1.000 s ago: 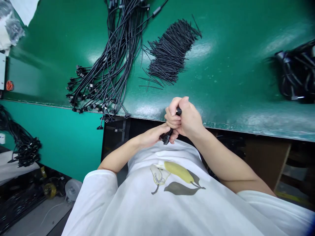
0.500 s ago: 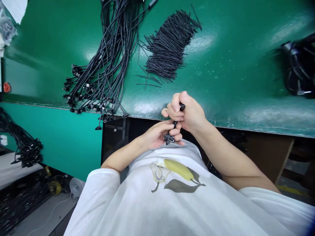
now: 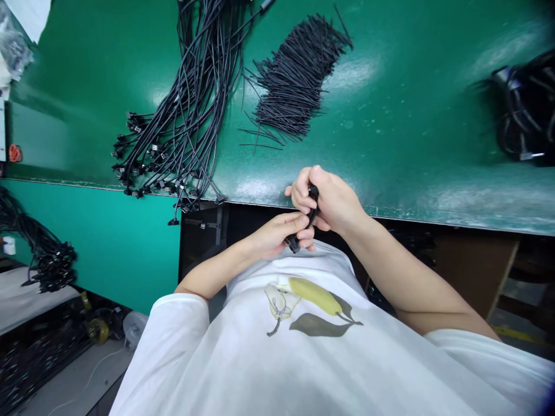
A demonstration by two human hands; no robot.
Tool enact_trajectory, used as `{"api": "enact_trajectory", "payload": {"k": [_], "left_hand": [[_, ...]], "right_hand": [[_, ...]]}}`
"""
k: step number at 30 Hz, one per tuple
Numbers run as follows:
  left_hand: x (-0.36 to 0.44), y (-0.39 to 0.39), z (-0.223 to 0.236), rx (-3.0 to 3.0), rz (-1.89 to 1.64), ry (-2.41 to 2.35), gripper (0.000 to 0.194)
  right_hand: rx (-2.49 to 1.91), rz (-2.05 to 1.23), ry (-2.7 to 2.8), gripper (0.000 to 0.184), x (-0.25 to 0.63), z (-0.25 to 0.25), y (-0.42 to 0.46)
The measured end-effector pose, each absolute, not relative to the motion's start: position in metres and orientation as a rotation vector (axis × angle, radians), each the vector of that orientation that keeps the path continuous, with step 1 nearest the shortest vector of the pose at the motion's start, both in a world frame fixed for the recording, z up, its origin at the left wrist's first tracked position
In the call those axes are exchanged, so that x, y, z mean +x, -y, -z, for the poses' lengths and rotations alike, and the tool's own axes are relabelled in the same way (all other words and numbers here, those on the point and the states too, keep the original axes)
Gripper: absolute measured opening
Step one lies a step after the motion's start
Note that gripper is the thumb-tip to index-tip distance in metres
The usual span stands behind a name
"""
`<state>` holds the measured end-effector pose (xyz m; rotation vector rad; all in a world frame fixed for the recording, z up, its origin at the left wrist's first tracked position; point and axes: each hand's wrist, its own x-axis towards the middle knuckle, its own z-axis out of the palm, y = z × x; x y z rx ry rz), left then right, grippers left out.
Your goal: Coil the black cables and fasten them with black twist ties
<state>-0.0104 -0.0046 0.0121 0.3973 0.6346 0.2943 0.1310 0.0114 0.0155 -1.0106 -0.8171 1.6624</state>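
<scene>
1. The left hand (image 3: pixel 271 236) pinches a short black cable (image 3: pixel 293 244) between thumb and fingers, close to its connector end, which pokes out on the near side of the hand.
2. The right hand (image 3: pixel 336 201) is curled into a loose fist around the cable's far part; a black bit shows between its fingers and palm. The two hands nearly meet.
3. The held cable is in front of the white shirt (image 3: pixel 247 346), by the near edge of the green table (image 3: pixel 407 115).
4. Left of the hands and farther off, a large bundle of black cables (image 3: pixel 197 104) lies on the table, its connectors fanned toward the near left. A few reach past the near edge.
5. Right of that bundle, on the far side of the hands, sits a pile of thin black strips (image 3: pixel 297 75), with several loose ones at its near left.
6. At the far right is a dark bundle (image 3: pixel 529 110), its details blurred.
7. At the left, an orange object (image 3: pixel 15 153) rests near the table edge; nearer, another cable bundle (image 3: pixel 47 263) lies beside a lower green board (image 3: pixel 117 237).
</scene>
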Motion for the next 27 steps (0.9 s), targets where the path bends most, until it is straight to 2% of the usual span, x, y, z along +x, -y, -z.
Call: {"api": "enact_trajectory", "payload": {"k": [5, 12, 15, 21, 24, 27], "left_hand": [[-0.012, 0.001, -0.019, 0.356, -0.346, -0.752, 0.035], [-0.007, 0.006, -0.018, 0.4, -0.376, -0.689, 0.041], [-0.01, 0.002, -0.015, 0.693, -0.384, -0.729, 0.043], [-0.02, -0.007, -0.008, 1.468, -0.244, -0.912, 0.031], [-0.019, -0.005, -0.004, 1.41, -0.313, -0.934, 0.032], [-0.021, -0.007, -0.002, 1.076, -0.465, -0.865, 0.041]], "right_hand": [[-0.985, -1.679, 0.609, 0.047, 0.132, -0.03, -0.016], [-0.974, -1.633, 0.582, 0.046, 0.134, -0.043, -0.016], [-0.945, -1.569, 0.572, 0.043, 0.131, -0.036, -0.016], [-0.958, -1.508, 0.652, 0.037, 0.123, -0.024, -0.003], [-0.999, -1.532, 0.775, 0.038, 0.127, -0.024, -0.001], [-1.092, -1.456, 1.098, 0.049, 0.148, -0.02, -0.024]]}}
